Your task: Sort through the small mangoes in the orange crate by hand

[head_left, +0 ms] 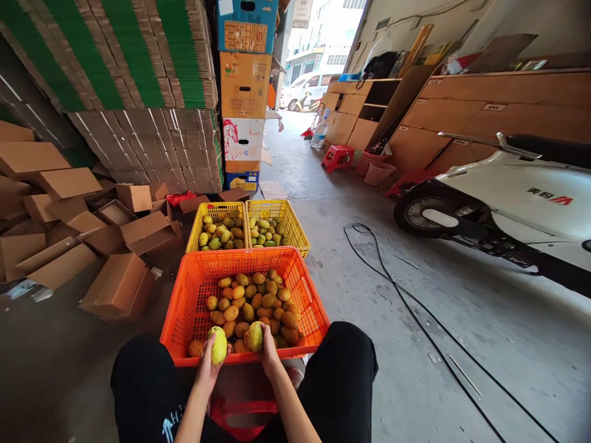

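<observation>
My left hand [209, 364] is closed round a bright yellow oval fruit [219, 346] near the front rim of the orange crate [184, 289]. In my right hand [268, 346] is a duller yellow-green fruit [254, 337], held a short way to the right of the first. Both hands are over the crate's near side. Inside the crate lie many orange-brown oval fruits [249, 312], heaped toward the middle and right. The exact kind of fruit cannot be told.
Behind stand two yellow crates [302, 237] of greenish-yellow fruit. Cardboard boxes [115, 283] lie scattered at left, below stacked flattened cartons [152, 147]. A black cable [397, 286] crosses the floor at right, near a white scooter [517, 191]. A red stool [338, 157] stands farther back.
</observation>
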A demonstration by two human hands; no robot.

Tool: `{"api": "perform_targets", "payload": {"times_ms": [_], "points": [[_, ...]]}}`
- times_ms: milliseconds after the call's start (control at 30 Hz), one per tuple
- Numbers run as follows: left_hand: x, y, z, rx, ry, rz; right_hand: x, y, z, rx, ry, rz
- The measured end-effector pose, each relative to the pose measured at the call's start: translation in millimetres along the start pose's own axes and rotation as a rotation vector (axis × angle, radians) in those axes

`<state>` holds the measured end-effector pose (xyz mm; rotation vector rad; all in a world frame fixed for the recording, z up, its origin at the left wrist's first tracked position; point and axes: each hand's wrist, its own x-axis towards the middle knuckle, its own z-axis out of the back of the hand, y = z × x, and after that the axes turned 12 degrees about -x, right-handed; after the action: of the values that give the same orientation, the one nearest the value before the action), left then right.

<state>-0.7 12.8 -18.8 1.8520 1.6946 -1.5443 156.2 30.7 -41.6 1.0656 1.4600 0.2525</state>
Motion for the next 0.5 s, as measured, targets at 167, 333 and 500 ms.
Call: {"api": "perform_targets", "payload": {"times_ms": [167,333,500], "points": [[5.8,1.3,3.6,-0.043,0.025,0.008,-3.8,1.5,2.9,-0.038,-0.029,0.059],[8.9,2.4,7.6,-0.032,0.042,0.001,-4.6,1.6,0.3,-0.024,-0.027,0.031],[10.3,0.7,8.7,-0.021,0.037,0.032,-3.1,0.4,-0.3,0.029,-0.049,-0.009]]}}
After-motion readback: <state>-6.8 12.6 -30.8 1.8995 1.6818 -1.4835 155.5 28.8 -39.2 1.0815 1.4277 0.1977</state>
